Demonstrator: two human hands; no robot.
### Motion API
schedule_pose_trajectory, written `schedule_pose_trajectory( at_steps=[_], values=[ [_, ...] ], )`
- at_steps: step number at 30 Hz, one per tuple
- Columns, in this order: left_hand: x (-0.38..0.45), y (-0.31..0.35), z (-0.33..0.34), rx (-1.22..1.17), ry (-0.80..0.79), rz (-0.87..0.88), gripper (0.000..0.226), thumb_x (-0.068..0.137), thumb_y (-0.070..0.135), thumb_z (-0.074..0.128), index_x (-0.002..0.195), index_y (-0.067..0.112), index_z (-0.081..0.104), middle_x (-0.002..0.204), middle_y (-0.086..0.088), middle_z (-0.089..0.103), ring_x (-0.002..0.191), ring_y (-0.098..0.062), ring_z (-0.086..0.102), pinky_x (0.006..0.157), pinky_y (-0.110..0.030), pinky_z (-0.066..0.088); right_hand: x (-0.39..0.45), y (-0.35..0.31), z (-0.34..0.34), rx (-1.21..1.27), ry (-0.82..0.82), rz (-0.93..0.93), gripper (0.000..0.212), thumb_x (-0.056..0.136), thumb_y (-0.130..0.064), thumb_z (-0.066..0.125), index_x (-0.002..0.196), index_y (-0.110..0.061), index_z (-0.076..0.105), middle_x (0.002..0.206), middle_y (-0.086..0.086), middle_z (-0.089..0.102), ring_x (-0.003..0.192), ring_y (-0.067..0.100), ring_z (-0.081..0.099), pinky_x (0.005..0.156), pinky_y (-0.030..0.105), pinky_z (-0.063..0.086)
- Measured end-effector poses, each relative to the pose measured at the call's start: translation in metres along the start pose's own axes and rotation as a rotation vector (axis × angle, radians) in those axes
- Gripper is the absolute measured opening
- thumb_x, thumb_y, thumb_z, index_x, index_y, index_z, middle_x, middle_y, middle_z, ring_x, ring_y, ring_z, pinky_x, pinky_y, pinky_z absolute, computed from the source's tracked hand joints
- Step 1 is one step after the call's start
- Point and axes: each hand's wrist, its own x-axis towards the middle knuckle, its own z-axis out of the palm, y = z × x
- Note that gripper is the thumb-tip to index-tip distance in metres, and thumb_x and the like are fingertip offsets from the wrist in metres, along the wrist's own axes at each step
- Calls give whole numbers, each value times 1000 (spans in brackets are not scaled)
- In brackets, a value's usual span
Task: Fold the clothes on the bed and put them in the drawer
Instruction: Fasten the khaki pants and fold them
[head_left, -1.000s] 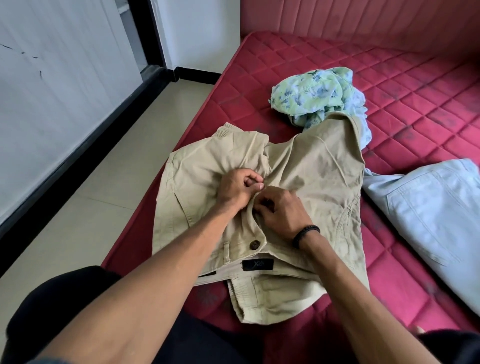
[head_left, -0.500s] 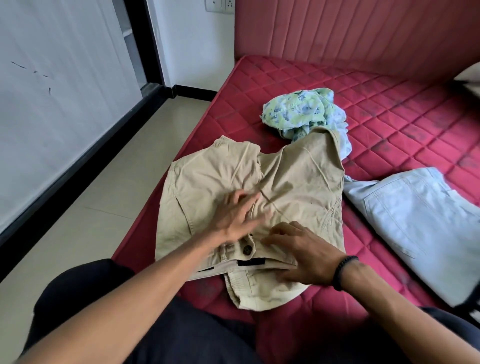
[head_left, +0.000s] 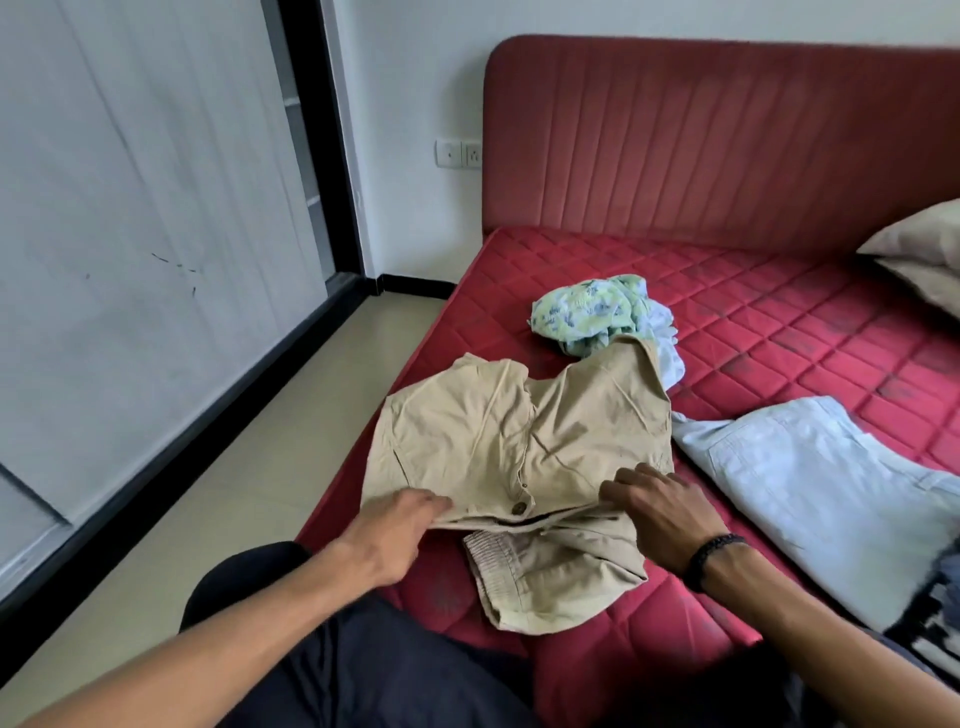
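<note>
The khaki shorts (head_left: 524, 452) lay on the red bed (head_left: 779, 332), each hand's grip pinching the waistband: left hand (head_left: 395, 525), right hand (head_left: 660, 509). A floral garment (head_left: 587, 312) lay bunched just beyond, pale blue trousers (head_left: 810, 473) touching alongside.

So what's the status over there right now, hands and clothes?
Left hand and right hand both pinch the khaki shorts at the waistband. Shorts unfolded. Floral garment touches their far edge.
</note>
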Motion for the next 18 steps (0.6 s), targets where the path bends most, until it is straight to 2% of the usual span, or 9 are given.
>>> schedule_pose_trajectory(
  at_steps=[2, 5, 7, 9, 11, 14, 15, 16, 18],
  values=[
    [2, -13, -31, -42, 65, -41, 75, 81, -15, 52, 140, 32, 59, 133, 2, 67, 120, -22, 65, 98, -38, 55, 2, 6, -17, 36, -26, 61, 37, 82, -2, 55, 108, -27, 63, 104, -4, 60, 108, 23, 59, 79, 37, 47],
    [4, -33, -75, -59, 67, -23, 59, 79, -6, 50, 111, 38, 71, 99, 9, 74, 92, -19, 70, 75, -33, 55, 5, 11, -33, 91, -1, 122, 25, 82, -8, 54, 101, -22, 62, 101, 0, 57, 107, 28, 57, 78, 38, 37],
    [1, -44, -97, -99, 17, 31, 55, 83, -3, 56, 114, 38, 75, 105, 14, 75, 97, -11, 70, 80, -23, 53, -3, 14, -38, 104, 84, 93, 25, 77, -14, 47, 95, -22, 63, 92, -2, 52, 98, 30, 57, 73, 38, 32],
    [-3, -51, -115, -195, -32, 70, 50, 86, 0, 65, 120, 36, 76, 114, 19, 72, 104, 0, 67, 87, -13, 49, -16, 17, -36, 116, 173, 25, 40, 73, -24, 32, 93, -27, 66, 85, -6, 43, 86, 29, 56, 68, 37, 30],
    [-5, -52, -123, -376, -32, 76, 43, 85, 1, 75, 113, 33, 79, 108, 21, 74, 98, 7, 68, 84, -9, 49, -28, 18, -34, 32, 236, -27, 45, 70, -28, 31, 92, -35, 70, 82, -6, 42, 75, 25, 53, 64, 35, 29],
    [5, -42, -109, -685, 166, 26, 36, 78, 5, 85, 100, 33, 82, 87, 16, 76, 79, 1, 67, 72, -14, 49, -32, 17, -27, -112, 141, 57, 24, 75, -20, 64, 83, -41, 72, 83, -4, 47, 76, 23, 55, 67, 34, 31],
    [11, -35, -99, -788, 262, 10, 34, 77, 6, 87, 99, 32, 81, 78, 14, 73, 71, -2, 62, 68, -18, 48, -30, 16, -26, -107, 63, 129, 24, 78, -18, 69, 89, -40, 71, 88, -3, 52, 83, 25, 59, 70, 34, 33],
    [17, -29, -89, -900, 347, -15, 32, 77, 7, 88, 99, 29, 80, 72, 15, 68, 68, -3, 58, 66, -20, 46, -28, 11, -27, -96, 8, 218, 25, 86, -17, 64, 101, -37, 67, 94, -3, 58, 91, 26, 63, 72, 34, 36],
    [30, -17, -74, -1113, 476, -87, 27, 80, 6, 86, 99, 23, 79, 78, 13, 74, 76, -5, 67, 74, -20, 53, -23, -1, -28, -88, -64, 369, 29, 95, -15, 46, 117, -33, 52, 98, -3, 64, 96, 26, 68, 67, 33, 41]
  ],
)
